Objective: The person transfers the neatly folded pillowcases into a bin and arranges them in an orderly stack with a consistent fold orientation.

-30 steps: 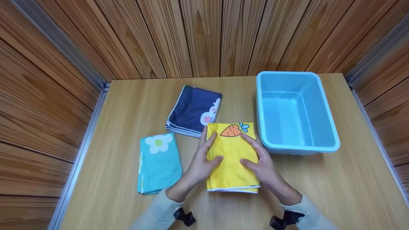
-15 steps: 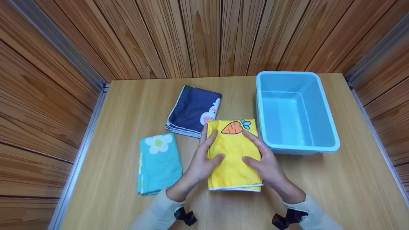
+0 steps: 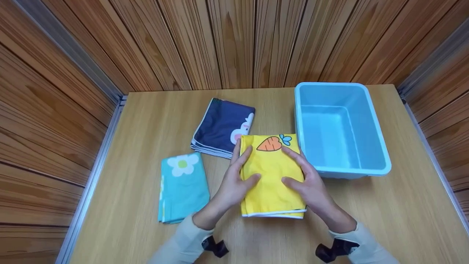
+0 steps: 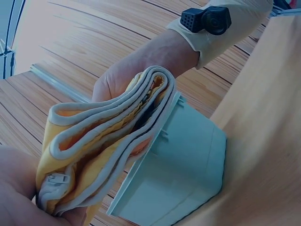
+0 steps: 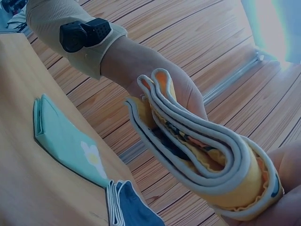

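A folded yellow towel with a printed carrot and white edging is held up between both hands. My left hand grips its left side, the thumb lying on top. On the opposite side my right hand grips it the same way, a forefinger beside the carrot. The wrist views show the towel raised off the table, its stacked layers end-on. A folded navy towel with a white animal print lies behind the left fingers. The folded teal towel with a white flower lies left of my left hand.
An empty light-blue plastic bin stands at the right, its near-left rim close to the yellow towel and my right hand. Wooden plank walls enclose the wood-grain table at the back and sides.
Both hands have carried the yellow towel slightly up in the head view and to the right, nearer the bin. The navy and teal towels have stayed in place.
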A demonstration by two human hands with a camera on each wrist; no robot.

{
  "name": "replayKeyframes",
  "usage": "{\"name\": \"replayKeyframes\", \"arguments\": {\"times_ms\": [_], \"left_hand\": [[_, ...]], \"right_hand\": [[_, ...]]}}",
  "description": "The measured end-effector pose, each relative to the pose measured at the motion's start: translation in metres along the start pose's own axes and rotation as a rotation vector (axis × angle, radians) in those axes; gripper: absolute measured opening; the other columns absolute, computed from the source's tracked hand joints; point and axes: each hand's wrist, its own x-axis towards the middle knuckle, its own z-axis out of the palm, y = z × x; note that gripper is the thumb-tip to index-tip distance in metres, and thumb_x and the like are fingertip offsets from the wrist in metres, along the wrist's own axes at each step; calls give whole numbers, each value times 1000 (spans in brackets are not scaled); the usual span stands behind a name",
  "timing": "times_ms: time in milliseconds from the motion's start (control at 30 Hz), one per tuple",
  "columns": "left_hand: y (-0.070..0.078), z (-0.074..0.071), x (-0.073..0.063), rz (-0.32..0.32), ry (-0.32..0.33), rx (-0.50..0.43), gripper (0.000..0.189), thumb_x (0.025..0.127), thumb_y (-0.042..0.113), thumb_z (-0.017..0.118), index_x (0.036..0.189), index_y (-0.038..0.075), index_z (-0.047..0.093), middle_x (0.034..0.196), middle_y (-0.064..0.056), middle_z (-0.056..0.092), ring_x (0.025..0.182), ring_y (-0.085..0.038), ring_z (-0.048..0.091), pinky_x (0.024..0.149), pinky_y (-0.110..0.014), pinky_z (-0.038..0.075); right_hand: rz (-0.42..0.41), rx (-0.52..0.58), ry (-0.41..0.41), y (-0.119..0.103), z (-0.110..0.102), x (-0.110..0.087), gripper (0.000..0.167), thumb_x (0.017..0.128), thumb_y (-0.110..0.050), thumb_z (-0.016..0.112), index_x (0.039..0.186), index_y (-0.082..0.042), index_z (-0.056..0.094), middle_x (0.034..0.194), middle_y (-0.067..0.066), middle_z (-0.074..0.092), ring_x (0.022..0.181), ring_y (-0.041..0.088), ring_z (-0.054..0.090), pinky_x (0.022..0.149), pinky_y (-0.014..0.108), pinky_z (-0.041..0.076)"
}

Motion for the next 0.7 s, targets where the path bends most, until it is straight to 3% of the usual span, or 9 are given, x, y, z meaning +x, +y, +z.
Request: {"name": "replayKeyframes", "arguments": {"times_ms": [700], "left_hand": [[10, 16, 11, 10, 8, 7, 75, 94, -6, 64, 160, 8, 30, 171, 6, -9, 154, -21, 15, 104, -26, 47]], "right_hand": [[-12, -6, 20, -9, -17, -2, 75, 94, 5, 62, 159, -22, 36, 167, -1, 17, 137, 23, 34, 90, 22, 50]]}}
